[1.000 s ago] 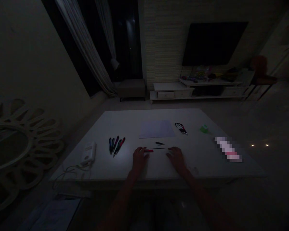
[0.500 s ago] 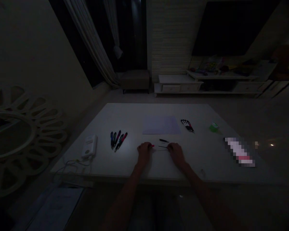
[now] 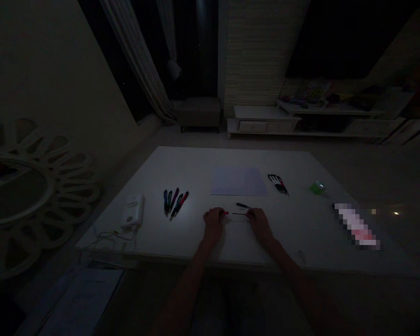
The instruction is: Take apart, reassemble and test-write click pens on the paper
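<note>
In the dim head view, my left hand [image 3: 214, 221] is closed on a small red pen part [image 3: 226, 213], whose end sticks out past the fingertips. Opposite it, my right hand [image 3: 261, 223] pinches a thin dark pen refill [image 3: 239, 213] that points left toward the red part, with a gap between them. A black pen piece [image 3: 243, 205] lies on the white table [image 3: 196, 163] just beyond my right fingers. Beside it is a tiny part too small to make out. Behind my hands rests a sheet of paper [image 3: 238, 181].
Several coloured pens [image 3: 175, 204] lie at left, near a white box-shaped device [image 3: 132, 211] with cables. More pens [image 3: 278, 184] lie right of the paper. Farther right are a green container [image 3: 318, 187] and a blurred-out phone-like object [image 3: 356, 225]. A petal-framed mirror [image 3: 45, 186] stands at far left.
The view has shifted slightly, so everything sits a little farther right. Both hands keep their holds, the refill and the red part still apart.
</note>
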`<action>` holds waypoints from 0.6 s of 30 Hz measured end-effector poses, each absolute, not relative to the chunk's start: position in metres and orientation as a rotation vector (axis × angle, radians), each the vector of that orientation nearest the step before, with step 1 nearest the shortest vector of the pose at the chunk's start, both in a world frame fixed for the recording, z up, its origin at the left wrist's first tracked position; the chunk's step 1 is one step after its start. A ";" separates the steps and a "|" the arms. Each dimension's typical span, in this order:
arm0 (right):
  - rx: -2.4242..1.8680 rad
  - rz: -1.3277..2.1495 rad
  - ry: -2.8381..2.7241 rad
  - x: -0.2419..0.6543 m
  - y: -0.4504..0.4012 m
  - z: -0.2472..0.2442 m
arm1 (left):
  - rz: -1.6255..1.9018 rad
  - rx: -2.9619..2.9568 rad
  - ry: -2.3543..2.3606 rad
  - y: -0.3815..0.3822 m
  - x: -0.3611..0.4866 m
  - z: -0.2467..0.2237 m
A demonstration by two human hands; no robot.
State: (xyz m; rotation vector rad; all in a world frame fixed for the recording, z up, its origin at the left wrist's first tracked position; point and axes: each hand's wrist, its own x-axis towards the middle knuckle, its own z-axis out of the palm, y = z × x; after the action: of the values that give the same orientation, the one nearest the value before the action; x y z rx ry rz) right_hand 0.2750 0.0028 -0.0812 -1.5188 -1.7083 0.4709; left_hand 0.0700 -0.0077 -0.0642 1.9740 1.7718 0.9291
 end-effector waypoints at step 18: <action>-1.353 0.630 -1.595 0.248 0.003 -0.075 | 0.684 2.348 1.671 -0.011 0.074 -0.063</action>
State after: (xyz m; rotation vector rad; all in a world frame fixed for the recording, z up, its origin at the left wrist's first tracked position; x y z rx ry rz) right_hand 0.2483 0.0034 -0.0747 -1.3534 -1.5952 0.6298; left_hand 0.0737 -0.0114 -0.0632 2.3476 1.6707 0.6842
